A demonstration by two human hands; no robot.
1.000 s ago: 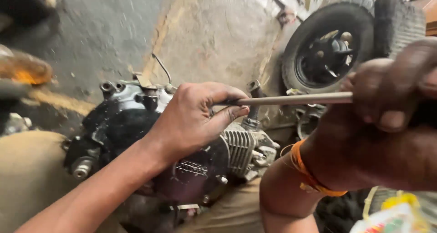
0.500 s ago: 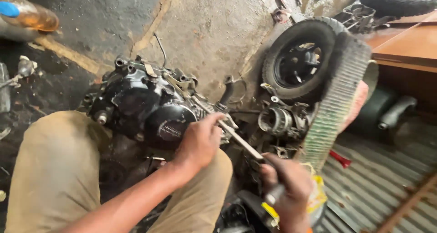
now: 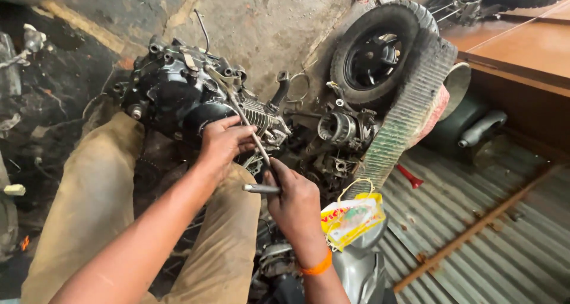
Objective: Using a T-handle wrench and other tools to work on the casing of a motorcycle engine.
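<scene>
Resting at left centre of the frame, the black engine (image 3: 172, 96) sits against the person's knee. The left hand (image 3: 222, 141) is clenched around a long metal rod (image 3: 252, 132), whose handle the right hand (image 3: 297, 200) grasps just below; a small tyre (image 3: 374, 48) stands upper right.

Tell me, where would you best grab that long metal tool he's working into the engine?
Judging by its shape, grip the T-handle tool at its crossbar, coming from the near end, as the right hand does. The bar gives turning leverage. The thin shaft slants up into the black engine, so the left hand only steadies it midway.
</scene>
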